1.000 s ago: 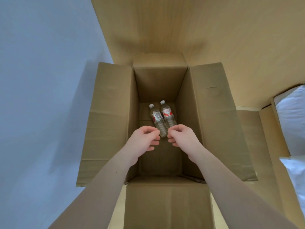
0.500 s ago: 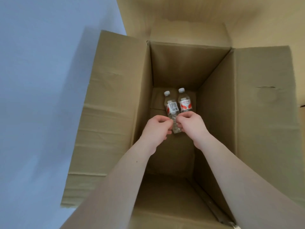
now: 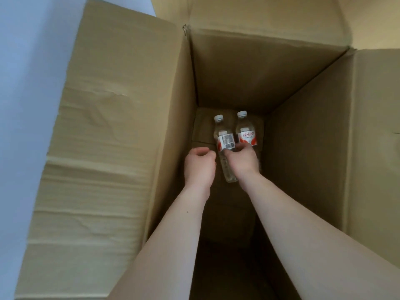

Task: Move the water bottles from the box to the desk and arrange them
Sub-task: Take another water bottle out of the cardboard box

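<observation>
Deep box (image 3: 303,148): two bottles (image 3: 225,146) beneath both hands (image 3: 220,161).

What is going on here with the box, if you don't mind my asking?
A person is reaching both arms deep into a tall cardboard box. Two water bottles lie side by side on its bottom. The right hand touches the left bottle, partly covering the right bottle. The left hand, fingers curled, hovers beside them. Neither bottle is lifted yet.
</observation>
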